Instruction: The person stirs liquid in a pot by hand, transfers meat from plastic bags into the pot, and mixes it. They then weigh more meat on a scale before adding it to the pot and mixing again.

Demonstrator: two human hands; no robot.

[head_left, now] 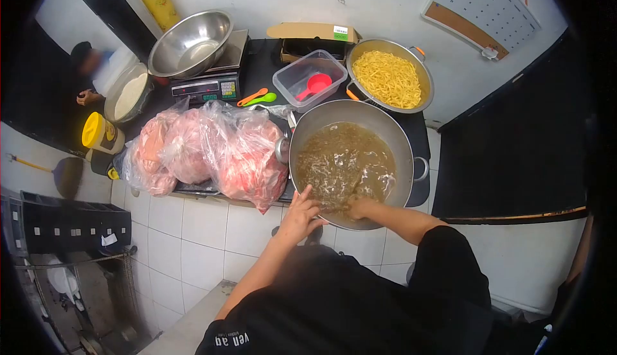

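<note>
A large metal pot [416, 185] of cloudy brown liquid [344, 156] stands at the front of the dark table. My left hand [302, 217] grips its near-left rim, the fingers lying over the edge. Inside the pot, my right hand [360, 207] reaches into the liquid near the front wall. Its fingers are under the surface and hidden, so I cannot see whether they hold anything. The liquid is rippled and splashing around that hand.
Left of the pot lie clear plastic bags of pink raw meat [247, 162]. Behind stand a pot of yellow strips [385, 79], a plastic tub [292, 79] with a red scoop [316, 85], and a scale [205, 88] under a steel bowl [193, 40]. Another person [103, 66] is at far left.
</note>
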